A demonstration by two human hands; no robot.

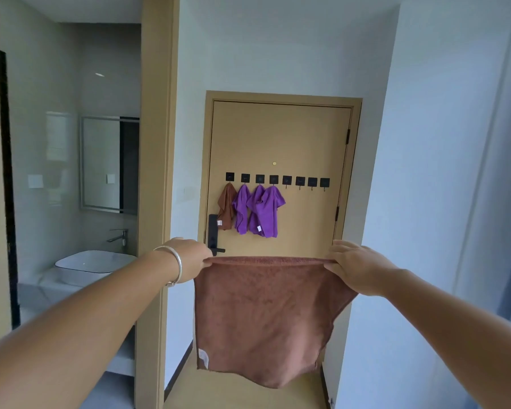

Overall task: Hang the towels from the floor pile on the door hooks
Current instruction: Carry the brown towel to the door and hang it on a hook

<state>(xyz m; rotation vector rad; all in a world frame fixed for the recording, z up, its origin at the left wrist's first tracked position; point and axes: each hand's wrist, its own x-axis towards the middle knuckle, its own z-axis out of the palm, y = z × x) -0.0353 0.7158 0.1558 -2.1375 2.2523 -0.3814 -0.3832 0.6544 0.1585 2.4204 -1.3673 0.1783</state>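
You are carrying a brown towel toward the door, stretched flat between both hands: your left hand pinches one top corner and your right hand pinches the other, so the cloth hangs free in front of you, well short of the hooks. Four hooks on the left already hold towels, one brown and three purple; the four on the right look bare. By my reading, you next step closer, gather an edge or corner, and loop it over the first free hook.
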